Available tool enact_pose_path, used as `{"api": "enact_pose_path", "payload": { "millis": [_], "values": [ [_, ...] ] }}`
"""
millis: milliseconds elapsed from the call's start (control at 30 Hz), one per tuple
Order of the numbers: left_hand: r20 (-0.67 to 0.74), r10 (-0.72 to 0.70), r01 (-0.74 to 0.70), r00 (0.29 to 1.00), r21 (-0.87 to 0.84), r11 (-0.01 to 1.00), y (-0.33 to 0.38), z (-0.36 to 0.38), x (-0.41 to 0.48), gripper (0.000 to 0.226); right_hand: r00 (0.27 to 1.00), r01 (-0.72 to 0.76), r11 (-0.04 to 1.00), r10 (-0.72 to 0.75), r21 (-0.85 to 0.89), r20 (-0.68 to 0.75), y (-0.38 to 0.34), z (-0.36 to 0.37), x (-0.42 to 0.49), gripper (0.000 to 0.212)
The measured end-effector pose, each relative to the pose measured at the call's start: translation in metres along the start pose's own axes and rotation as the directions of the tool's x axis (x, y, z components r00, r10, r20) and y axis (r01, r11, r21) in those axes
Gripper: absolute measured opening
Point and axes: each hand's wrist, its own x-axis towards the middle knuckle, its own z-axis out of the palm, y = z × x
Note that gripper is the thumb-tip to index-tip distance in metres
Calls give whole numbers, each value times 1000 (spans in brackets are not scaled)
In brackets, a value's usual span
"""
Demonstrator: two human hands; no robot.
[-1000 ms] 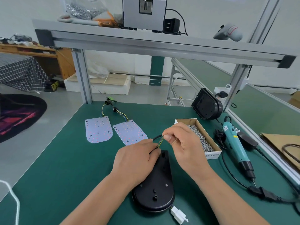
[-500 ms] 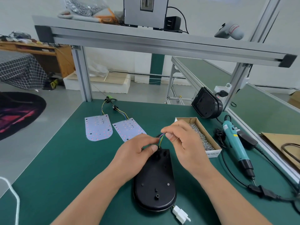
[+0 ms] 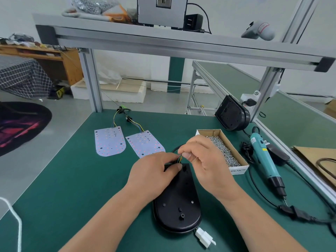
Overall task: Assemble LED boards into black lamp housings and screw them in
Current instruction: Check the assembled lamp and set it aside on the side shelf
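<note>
Assembly workshop: screwdriver [image 3: 264, 159], screw box [image 3: 221, 149].

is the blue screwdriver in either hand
No, the blue screwdriver lies on the mat beside the screw box; the left hand and right hand pinch the wires.

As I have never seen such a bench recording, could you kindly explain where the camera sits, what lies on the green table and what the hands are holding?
There is no machine here: these are a person's two bare hands, filmed by one camera worn on the head, looking forward and down. On the green table lies a black lamp housing, with a white connector at its near end. The left hand grips the housing's far end, while the right hand pinches the coloured wires that come out there. Further back lie a left LED board and a right LED board, each with its own wires. To the right are a box of screws, a teal electric screwdriver and a second housing standing on edge.
</note>
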Motion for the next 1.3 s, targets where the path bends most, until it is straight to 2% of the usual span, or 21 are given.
{"api": "enact_pose_path", "payload": {
  "millis": [133,333,633,767,867,933,1033,1133,1233,1300],
  "values": [
    [1,-33,33,999,35,999,5,-1,-2,18,998,-50,999,50,1,-44,-2,-1,0,18],
    [9,-46,43,999,171,984,8,1,-1,16,987,-138,990,138,12,-78,-2,-1,1,17],
    [-19,1,3,1000,211,978,7,5,-4,28,986,-145,989,142,-26,-88,7,-6,-2,15],
    [30,16,-21,999,177,984,3,0,-5,33,984,-164,986,163,-24,-66,3,-7,3,13],
    [37,-50,49,998,13,999,-4,-9,-8,50,983,-181,978,180,-100,-26,11,-18,2,14],
    [-38,-120,119,992,-34,992,-11,-19,-7,42,980,-200,965,199,-171,-21,15,-24,0,16],
    [-59,-255,258,965,48,965,-18,-34,-5,30,993,-120,962,111,-246,-51,13,-28,3,19],
    [52,-332,319,942,178,931,-15,-33,-6,43,997,42,964,-24,-262,69,3,-20,7,22],
    [94,-353,332,931,186,925,-10,-29,-10,54,950,89,959,0,-270,314,1,-12,4,27],
    [112,-367,346,923,173,922,-12,-30,-9,59,918,80,955,41,-286,394,5,-12,2,22]
  ]
}}
